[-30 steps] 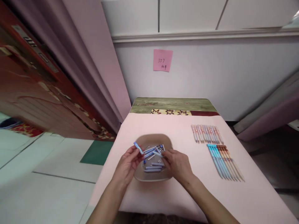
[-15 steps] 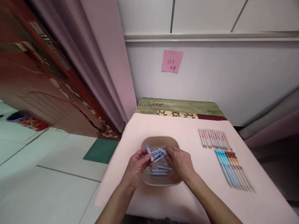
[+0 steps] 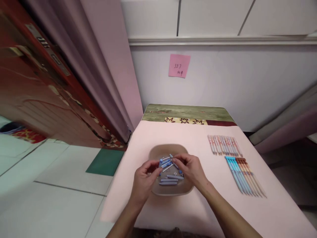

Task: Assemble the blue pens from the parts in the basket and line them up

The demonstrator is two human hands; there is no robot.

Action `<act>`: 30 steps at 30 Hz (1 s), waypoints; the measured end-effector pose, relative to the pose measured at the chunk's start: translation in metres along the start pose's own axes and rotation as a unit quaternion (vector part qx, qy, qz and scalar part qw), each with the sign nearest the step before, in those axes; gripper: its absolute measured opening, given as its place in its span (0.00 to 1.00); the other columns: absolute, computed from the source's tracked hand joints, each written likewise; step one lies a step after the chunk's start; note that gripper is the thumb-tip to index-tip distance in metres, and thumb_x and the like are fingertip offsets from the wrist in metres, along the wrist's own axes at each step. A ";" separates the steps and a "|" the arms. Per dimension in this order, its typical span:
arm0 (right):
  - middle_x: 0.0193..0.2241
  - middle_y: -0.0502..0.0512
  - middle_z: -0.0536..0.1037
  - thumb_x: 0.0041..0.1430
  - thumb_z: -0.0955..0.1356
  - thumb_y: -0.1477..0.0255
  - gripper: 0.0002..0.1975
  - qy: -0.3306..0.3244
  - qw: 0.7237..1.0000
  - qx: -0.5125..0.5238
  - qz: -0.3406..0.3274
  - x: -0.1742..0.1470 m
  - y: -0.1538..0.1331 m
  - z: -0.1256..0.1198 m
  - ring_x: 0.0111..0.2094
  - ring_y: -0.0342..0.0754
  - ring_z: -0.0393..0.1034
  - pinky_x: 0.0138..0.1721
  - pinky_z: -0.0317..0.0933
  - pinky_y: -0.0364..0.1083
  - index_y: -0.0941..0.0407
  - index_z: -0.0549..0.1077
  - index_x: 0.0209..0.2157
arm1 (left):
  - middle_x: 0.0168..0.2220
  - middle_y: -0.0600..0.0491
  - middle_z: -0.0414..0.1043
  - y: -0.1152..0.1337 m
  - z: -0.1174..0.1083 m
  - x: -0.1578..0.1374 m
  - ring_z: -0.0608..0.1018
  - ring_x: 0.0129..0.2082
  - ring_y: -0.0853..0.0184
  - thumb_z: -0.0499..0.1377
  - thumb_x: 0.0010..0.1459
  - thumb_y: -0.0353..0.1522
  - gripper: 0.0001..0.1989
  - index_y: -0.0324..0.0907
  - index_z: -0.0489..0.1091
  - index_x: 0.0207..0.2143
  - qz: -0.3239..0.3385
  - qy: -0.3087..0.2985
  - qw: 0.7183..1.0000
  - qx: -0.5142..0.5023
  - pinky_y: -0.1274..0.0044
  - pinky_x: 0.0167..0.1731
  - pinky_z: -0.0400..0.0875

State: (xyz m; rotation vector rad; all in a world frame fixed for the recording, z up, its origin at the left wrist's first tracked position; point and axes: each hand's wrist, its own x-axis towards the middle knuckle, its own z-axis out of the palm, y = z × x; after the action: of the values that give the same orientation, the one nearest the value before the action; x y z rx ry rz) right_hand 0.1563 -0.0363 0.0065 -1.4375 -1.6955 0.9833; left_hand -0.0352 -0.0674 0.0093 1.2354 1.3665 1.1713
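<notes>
Over the left side of a beige plastic basin (image 3: 170, 192), my left hand (image 3: 145, 177) pinches a short blue pen part (image 3: 160, 162) upright between thumb and fingers. My right hand (image 3: 190, 167) is closed at the fingertips on a slim pale-blue pen part (image 3: 171, 156) above the basin's right side; most of that piece is hidden by the fingers. Inside the basin lie loose pen parts: pale-blue barrels (image 3: 168, 183) near the front, darker blue pieces (image 3: 166, 163), thin refills (image 3: 168, 167) and small bits.
On the right of the pink-covered table (image 3: 123, 198) lies a row of pens with light-blue and brown tops (image 3: 244, 175). Behind it is a row of clear patterned pens (image 3: 224, 145). A pink note (image 3: 179, 66) is stuck to the wall; a red door (image 3: 49, 89) stands at left.
My right hand has risen slightly from among the parts, pinching a pale-blue piece. The blue part in my left hand has turned from tilted to upright. The view has shifted a little.
</notes>
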 end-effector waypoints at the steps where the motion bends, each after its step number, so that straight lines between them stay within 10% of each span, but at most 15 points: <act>1: 0.23 0.50 0.77 0.58 0.66 0.61 0.13 -0.021 0.996 0.083 0.013 -0.003 -0.003 0.002 0.23 0.43 0.69 0.24 0.61 0.41 0.54 0.78 0.34 | 0.33 0.52 0.76 0.001 0.002 0.000 0.76 0.34 0.64 0.63 0.51 0.34 0.09 0.42 0.76 0.36 0.022 -0.007 0.999 0.038 0.75 0.36 0.70; 11: 0.23 0.49 0.76 0.47 0.73 0.59 0.19 -0.037 0.922 0.368 0.115 -0.016 -0.002 0.024 0.24 0.42 0.71 0.27 0.68 0.42 0.58 0.75 0.36 | 0.39 0.49 0.72 0.011 0.009 -0.006 0.74 0.40 0.63 0.53 0.61 0.31 0.12 0.47 0.73 0.44 0.178 -0.068 0.946 0.263 0.71 0.41 0.68; 21: 0.30 0.53 0.78 0.57 0.67 0.67 0.06 0.097 0.987 0.106 -0.068 -0.024 -0.003 0.015 0.30 0.45 0.73 0.34 0.68 0.44 0.54 0.74 0.34 | 0.36 0.51 0.74 0.002 0.023 -0.004 0.75 0.29 0.67 0.57 0.58 0.35 0.09 0.44 0.74 0.39 0.053 -0.070 0.992 0.086 0.77 0.28 0.70; 30: 0.25 0.51 0.75 0.54 0.69 0.61 0.13 0.015 0.965 0.260 0.031 -0.014 0.008 0.006 0.25 0.43 0.71 0.27 0.65 0.41 0.57 0.71 0.33 | 0.37 0.49 0.77 -0.019 0.029 0.010 0.77 0.39 0.62 0.59 0.56 0.35 0.08 0.41 0.73 0.37 0.032 -0.083 0.996 -0.013 0.72 0.42 0.70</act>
State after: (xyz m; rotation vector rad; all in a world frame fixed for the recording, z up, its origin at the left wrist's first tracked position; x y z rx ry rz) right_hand 0.1563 -0.0500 -0.0040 -1.1497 -1.2449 1.3142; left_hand -0.0091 -0.0561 -0.0132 1.3360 1.1934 1.1015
